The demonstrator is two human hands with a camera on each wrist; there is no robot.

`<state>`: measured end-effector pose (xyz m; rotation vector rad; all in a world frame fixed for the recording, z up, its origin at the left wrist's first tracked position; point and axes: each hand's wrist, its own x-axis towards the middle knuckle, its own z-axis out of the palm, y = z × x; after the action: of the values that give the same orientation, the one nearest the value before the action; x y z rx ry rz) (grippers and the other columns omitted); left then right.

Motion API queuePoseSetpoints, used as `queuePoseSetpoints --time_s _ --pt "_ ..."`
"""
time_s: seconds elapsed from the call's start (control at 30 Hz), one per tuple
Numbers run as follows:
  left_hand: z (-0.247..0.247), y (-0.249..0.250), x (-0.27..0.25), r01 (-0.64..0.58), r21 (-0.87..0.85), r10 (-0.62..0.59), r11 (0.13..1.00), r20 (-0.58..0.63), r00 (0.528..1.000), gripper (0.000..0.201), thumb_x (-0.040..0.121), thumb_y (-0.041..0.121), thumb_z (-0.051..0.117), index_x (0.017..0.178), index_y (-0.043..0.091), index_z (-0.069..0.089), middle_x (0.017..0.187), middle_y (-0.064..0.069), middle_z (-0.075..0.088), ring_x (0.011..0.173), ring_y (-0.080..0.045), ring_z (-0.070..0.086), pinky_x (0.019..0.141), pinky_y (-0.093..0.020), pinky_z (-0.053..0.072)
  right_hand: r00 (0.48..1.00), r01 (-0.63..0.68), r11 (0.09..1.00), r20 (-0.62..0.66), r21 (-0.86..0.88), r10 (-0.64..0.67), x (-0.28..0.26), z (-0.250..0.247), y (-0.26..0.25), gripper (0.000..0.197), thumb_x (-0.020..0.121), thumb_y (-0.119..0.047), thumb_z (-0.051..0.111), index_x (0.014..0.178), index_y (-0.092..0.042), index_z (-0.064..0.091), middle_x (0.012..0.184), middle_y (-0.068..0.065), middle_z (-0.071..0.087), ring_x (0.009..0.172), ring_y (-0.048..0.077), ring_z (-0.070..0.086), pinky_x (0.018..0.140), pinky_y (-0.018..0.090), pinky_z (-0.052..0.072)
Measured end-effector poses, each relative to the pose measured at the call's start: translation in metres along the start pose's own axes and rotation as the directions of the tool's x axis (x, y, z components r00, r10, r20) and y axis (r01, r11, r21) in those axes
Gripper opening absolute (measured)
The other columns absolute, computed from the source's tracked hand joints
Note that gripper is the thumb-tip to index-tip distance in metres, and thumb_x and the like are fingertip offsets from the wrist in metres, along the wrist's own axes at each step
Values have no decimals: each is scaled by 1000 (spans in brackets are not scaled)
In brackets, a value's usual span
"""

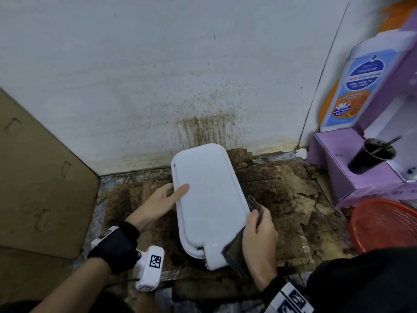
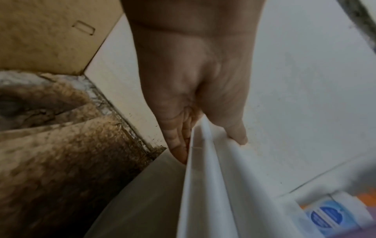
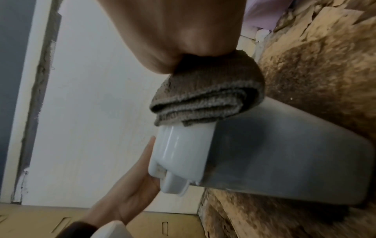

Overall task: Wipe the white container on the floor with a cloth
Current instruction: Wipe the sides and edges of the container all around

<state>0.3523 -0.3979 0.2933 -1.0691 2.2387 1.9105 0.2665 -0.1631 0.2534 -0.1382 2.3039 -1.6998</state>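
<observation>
One white container [image 1: 205,199] stands on the stained floor [image 1: 282,199] against the wall. The left hand [image 1: 158,203] grips its left rim, thumb on the lid, fingers beneath. The right hand [image 1: 259,233] presses one folded grey cloth [image 3: 207,98] to its right edge, fingers curled round it. To the container's right sit one black cup [image 1: 370,155] and one red basket [image 1: 383,224].

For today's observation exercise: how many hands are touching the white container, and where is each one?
2. The left hand grips the white container at its left edge, thumb on top. The right hand presses a folded cloth against its right edge.
</observation>
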Motion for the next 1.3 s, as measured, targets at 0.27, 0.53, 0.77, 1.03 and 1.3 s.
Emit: queuePoseSetpoints --time_s 0.27,0.53,0.77,1.03,1.3 --pt "-12 -18 2 -15 25 14 1000 55 998 44 102 48 60 139 25 67 131 7 75 121 -16 72 112 -46 50 985 -60 996 168 62 49 14 8 13 28 109 -26 43 127 -21 64 110 -10 71 107 9 66 95 29 53" --pt "-3 -26 -12 -17 544 131 839 -170 977 60 106 57 46 153 21 40 152 -7 38 141 -21 38 110 -40 42 957 -57 985 289 161 8 24 14 17 25 108 -26 46 120 -28 68 111 -13 74 107 5 68 103 44 53" --pt "29 -45 -50 -252 791 453 558 -35 891 72 106 64 32 164 23 27 171 0 21 159 -19 16 130 -40 19 866 -81 961 497 263 -63 19 41 5 28 110 -25 45 127 -24 67 121 -5 73 119 13 66 109 48 49" --pt "16 -66 -55 -130 683 422 719 -281 862 79 102 64 31 166 17 23 171 -3 20 159 -18 15 129 -33 12 890 -344 827 434 444 137 5 75 14 26 109 -25 47 120 -25 71 115 0 76 110 18 71 104 50 54" --pt "-15 -81 -52 -135 579 384 804 -333 861 70 104 61 23 163 25 27 165 6 25 149 -1 15 126 -35 15 929 -133 941 370 311 9 -9 110 18 41 109 -38 42 148 -28 52 142 -13 60 133 1 53 117 36 42"
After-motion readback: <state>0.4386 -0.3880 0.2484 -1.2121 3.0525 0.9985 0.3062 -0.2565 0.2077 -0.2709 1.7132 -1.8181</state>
